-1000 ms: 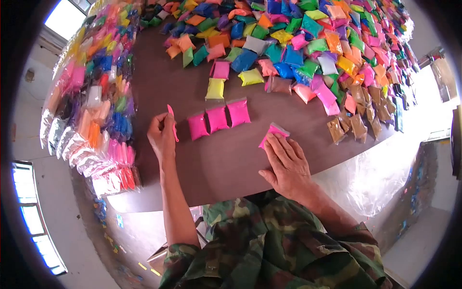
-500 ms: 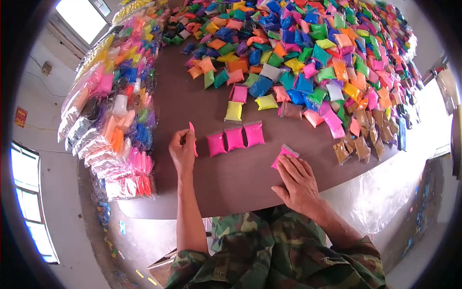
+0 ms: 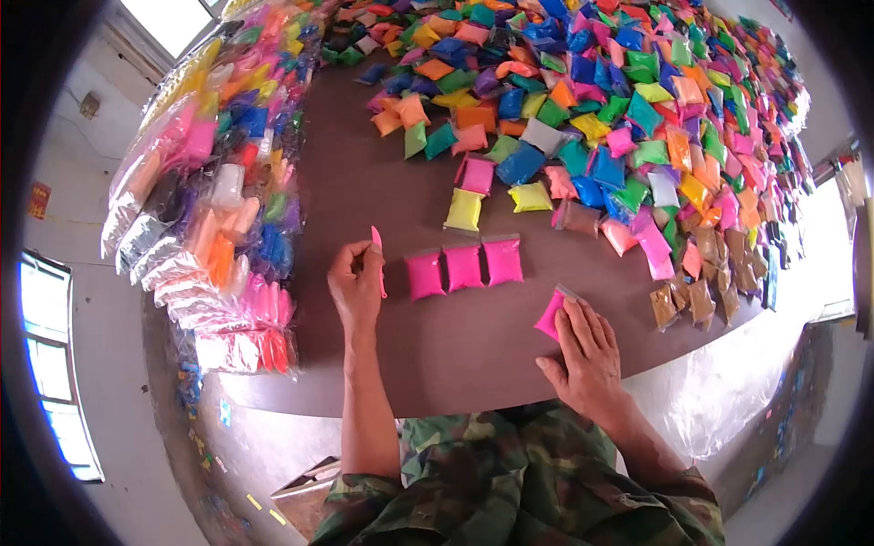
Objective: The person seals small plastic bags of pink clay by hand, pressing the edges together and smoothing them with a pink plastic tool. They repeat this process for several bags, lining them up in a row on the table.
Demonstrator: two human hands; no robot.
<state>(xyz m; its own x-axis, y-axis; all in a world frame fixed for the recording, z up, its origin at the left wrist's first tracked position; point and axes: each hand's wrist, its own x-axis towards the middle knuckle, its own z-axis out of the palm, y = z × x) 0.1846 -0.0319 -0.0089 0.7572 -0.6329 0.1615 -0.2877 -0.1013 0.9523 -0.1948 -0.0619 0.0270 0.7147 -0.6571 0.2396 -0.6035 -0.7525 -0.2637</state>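
Observation:
My left hand (image 3: 356, 284) is closed around a slim pink plastic knife (image 3: 377, 238), its pointed tip sticking up above the fingers. Just right of it, three bright pink packets (image 3: 464, 267) lie side by side in a row on the dark brown table. My right hand (image 3: 584, 353) rests flat, fingers stretched out, over part of another pink packet (image 3: 552, 318). That packet lies tilted, apart from the row, and its lower right part is hidden under the fingertips.
A large heap of small coloured packets (image 3: 605, 168) covers the far and right side of the table (image 3: 364, 191). Brown packets (image 3: 701, 300) lie near the right edge. Stacked clear bags of coloured pieces (image 3: 218, 255) line the left side. A yellow packet (image 3: 464, 210) lies beyond the row.
The view has shifted slightly, so the table's contents appear further right. My right hand has slid a little toward me, still on the packet. The left hand keeps the knife.

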